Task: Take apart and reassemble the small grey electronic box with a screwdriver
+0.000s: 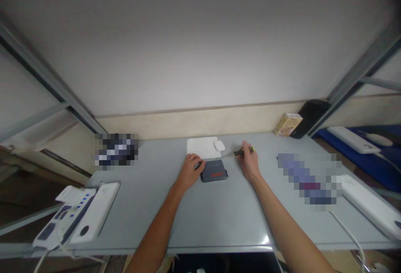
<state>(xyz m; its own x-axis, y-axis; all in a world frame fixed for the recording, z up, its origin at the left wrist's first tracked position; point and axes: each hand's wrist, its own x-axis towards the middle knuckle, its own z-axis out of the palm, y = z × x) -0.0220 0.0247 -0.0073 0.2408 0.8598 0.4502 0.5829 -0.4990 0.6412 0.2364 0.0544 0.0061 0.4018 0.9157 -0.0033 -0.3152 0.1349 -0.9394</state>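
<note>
A flat dark grey box (213, 168) with red marking on its front lies on the grey table in the middle. My left hand (190, 172) is at the box's left side, its fingers curled around a small dark piece (197, 165) that I cannot make out. To the right of the box, my right hand (249, 162) grips a screwdriver (238, 152) with a black and yellow handle. Its thin shaft points left, above the box's far right corner. Behind the box lie white paper (202, 146) and a small white rounded case (219, 146).
White power strips (97, 210) sit at the left end of the grey table (216, 223), another long white one (366, 204) at the right. A yellow box (287, 125) and a black object (310, 118) stand at the back right. Blurred items lie on both sides.
</note>
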